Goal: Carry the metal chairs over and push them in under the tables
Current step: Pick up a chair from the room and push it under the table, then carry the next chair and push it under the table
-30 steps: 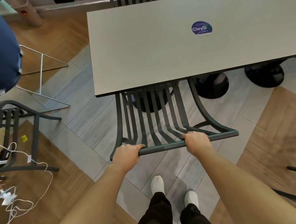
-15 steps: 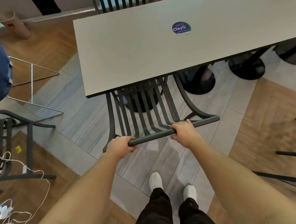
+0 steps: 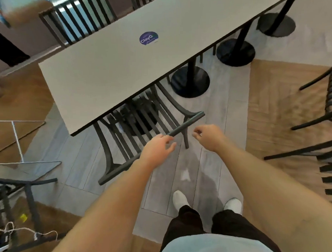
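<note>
I am looking down at a dark metal chair point(image 3: 142, 124) in the middle of the frame, its slatted seat tucked under the near edge of a long pale table point(image 3: 112, 71) that runs from the left centre up to the upper right. Only the chair's back and its round top rail stick out from under the tabletop, the rail slanting from lower left to upper right. My left hand point(image 3: 156, 150) sits just below the centre of the frame, over the rail, fingers loosely spread and holding nothing; whether they touch the rail I cannot tell. My right hand point(image 3: 207, 137) is a little to the right of it, clear of the chair, fingers loosely curled around nothing. A round blue sticker point(image 3: 148, 38) lies on the tabletop toward the top centre. Black round table bases point(image 3: 190, 81) stand on the grey floor tiles in the upper right. Another slatted chair point(image 3: 78, 17) stands beyond the far edge of the table at the upper left, and parts of more dark chairs point(image 3: 328, 109) show along the right edge and at the lower left. My white shoes point(image 3: 180, 199) and dark trousers are at the bottom centre, and white cables point(image 3: 20, 231) trail on the wooden floor in the lower left corner
</note>
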`<state>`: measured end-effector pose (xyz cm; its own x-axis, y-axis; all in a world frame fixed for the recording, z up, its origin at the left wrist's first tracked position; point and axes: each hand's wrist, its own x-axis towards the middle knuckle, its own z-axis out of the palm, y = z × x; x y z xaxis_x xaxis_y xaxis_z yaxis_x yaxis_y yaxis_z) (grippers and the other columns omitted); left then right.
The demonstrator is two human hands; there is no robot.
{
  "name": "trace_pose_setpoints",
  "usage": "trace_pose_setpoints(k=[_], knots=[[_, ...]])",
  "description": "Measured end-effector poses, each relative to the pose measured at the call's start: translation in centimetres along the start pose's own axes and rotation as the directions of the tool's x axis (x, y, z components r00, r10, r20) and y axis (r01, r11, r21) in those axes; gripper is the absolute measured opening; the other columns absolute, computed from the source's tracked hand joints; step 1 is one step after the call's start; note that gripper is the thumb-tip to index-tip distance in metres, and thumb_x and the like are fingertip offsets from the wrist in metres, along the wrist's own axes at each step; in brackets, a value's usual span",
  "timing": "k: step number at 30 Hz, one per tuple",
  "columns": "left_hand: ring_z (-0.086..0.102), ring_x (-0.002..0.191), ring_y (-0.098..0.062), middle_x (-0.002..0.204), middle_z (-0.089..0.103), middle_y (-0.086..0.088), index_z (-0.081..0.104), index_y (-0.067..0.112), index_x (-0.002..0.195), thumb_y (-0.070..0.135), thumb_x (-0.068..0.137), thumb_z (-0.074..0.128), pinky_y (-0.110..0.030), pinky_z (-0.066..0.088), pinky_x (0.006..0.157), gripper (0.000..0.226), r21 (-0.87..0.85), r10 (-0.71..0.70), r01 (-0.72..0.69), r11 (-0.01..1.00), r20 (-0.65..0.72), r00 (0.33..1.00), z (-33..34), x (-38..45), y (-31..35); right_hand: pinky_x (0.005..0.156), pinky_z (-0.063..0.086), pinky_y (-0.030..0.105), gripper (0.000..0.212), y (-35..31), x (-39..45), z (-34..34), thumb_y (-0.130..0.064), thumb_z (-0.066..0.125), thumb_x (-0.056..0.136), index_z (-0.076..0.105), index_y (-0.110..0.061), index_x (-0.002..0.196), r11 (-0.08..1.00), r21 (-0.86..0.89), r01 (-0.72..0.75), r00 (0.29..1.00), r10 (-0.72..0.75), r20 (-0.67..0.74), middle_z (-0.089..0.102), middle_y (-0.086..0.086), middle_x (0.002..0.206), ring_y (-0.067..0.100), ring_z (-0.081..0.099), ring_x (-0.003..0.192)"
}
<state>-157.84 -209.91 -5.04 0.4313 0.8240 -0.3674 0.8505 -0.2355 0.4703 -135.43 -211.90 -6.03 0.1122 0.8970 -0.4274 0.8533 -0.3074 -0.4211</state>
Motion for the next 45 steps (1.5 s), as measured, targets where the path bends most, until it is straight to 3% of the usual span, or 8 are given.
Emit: trace_pose_setpoints(k=[8, 11, 15, 19, 23, 27, 39, 45], knots=[[0.066, 0.103, -0.017, 0.115, 0.070, 0.002, 0.064, 0.021, 0.135, 0.047, 0.105, 0.050, -0.037, 0.055, 0.093, 0.042, 0.167, 0.150, -0.199, 0.966, 0.270, 0.951, 3.8, 3.8, 13.2, 0.075, 0.044, 0.033, 0.033, 14.8, -6.5, -5.7, -0.038, 0.046, 0.107, 0.065, -0.016, 0.125, 0.975, 0.032, -0.222, 0.975, 0.221, 0.016, 0.070, 0.010, 0.114, 0.027, 0.061, 0.099], [0.067, 0.103, -0.018, 0.116, 0.072, 0.003, 0.063, 0.023, 0.136, 0.048, 0.104, 0.050, -0.037, 0.055, 0.094, 0.042, 0.192, 0.188, -0.270, 0.944, 0.361, 0.914, 6.2, 4.8, 18.8, 0.077, 0.050, 0.036, 0.030, 20.5, -9.8, -7.7, -0.039, 0.048, 0.106, 0.066, -0.020, 0.120, 0.951, 0.055, -0.303, 0.951, 0.306, -0.049, 0.070, 0.006, 0.110, 0.026, 0.062, 0.096], [0.067, 0.099, -0.016, 0.115, 0.071, 0.007, 0.062, 0.029, 0.135, 0.054, 0.102, 0.049, -0.037, 0.056, 0.091, 0.043, 0.208, 0.236, -0.348, 0.914, 0.425, 0.874, 10.2, 5.7, 26.2, 0.088, 0.057, 0.045, 0.023, 27.4, -14.5, -9.7, -0.038, 0.049, 0.104, 0.065, -0.024, 0.112, 0.886, 0.117, -0.448, 0.884, 0.459, -0.093, 0.069, 0.002, 0.103, 0.025, 0.064, 0.093], [0.066, 0.104, -0.019, 0.120, 0.071, 0.005, 0.061, 0.027, 0.136, 0.053, 0.104, 0.047, -0.036, 0.054, 0.091, 0.043, 0.209, 0.287, -0.437, 0.875, 0.504, 0.815, 14.5, 5.7, 34.1, 0.087, 0.057, 0.042, 0.018, 34.4, -19.1, -10.9, -0.036, 0.052, 0.104, 0.065, -0.025, 0.108, 0.812, 0.156, -0.563, 0.799, 0.583, -0.150, 0.067, 0.000, 0.099, 0.024, 0.064, 0.092], [0.065, 0.108, -0.019, 0.123, 0.070, 0.002, 0.061, 0.025, 0.138, 0.051, 0.106, 0.047, -0.033, 0.052, 0.094, 0.044, 0.193, 0.377, -0.550, 0.812, 0.547, 0.748, 18.7, 5.1, 40.8, 0.094, 0.055, 0.045, 0.024, 40.2, -23.8, -11.8, -0.032, 0.047, 0.106, 0.065, -0.022, 0.118, 0.775, 0.155, -0.613, 0.741, 0.632, -0.227, 0.066, 0.002, 0.116, 0.027, 0.063, 0.107], [0.064, 0.112, -0.020, 0.124, 0.069, -0.001, 0.064, 0.018, 0.134, 0.048, 0.106, 0.048, -0.032, 0.050, 0.094, 0.044, 0.176, 0.473, -0.684, 0.708, 0.601, 0.644, 22.4, 4.6, 45.7, 0.089, 0.052, 0.041, 0.028, 44.4, -28.2, -10.6, -0.035, 0.047, 0.106, 0.062, -0.023, 0.127, 0.717, 0.232, -0.657, 0.649, 0.695, -0.311, 0.060, 0.001, 0.114, 0.025, 0.058, 0.109], [0.041, 0.140, -0.020, 0.151, 0.045, 0.001, 0.044, 0.030, 0.154, 0.051, 0.103, 0.052, -0.037, 0.037, 0.114, 0.055, 0.095, 0.628, -0.902, 0.422, 0.687, 0.366, 29.6, 8.8, 55.3, 0.106, 0.049, 0.047, 0.074, 50.1, -34.6, -6.0, -0.066, 0.055, 0.096, 0.032, -0.032, 0.157, 0.402, 0.552, -0.730, 0.476, 0.880, -0.011, 0.045, 0.005, 0.155, 0.030, 0.048, 0.137], [0.031, 0.147, -0.019, 0.159, 0.037, 0.002, 0.039, 0.031, 0.157, 0.054, 0.098, 0.061, -0.038, 0.033, 0.118, 0.067, 0.053, 0.649, -0.968, 0.246, 0.732, 0.205, 31.9, 13.5, 59.5, 0.105, 0.048, 0.045, 0.087, 50.9, -34.9, -5.2, -0.070, 0.064, 0.088, 0.034, -0.027, 0.156, 0.241, 0.608, -0.756, 0.389, 0.913, 0.123, 0.048, 0.005, 0.153, 0.030, 0.051, 0.133]])
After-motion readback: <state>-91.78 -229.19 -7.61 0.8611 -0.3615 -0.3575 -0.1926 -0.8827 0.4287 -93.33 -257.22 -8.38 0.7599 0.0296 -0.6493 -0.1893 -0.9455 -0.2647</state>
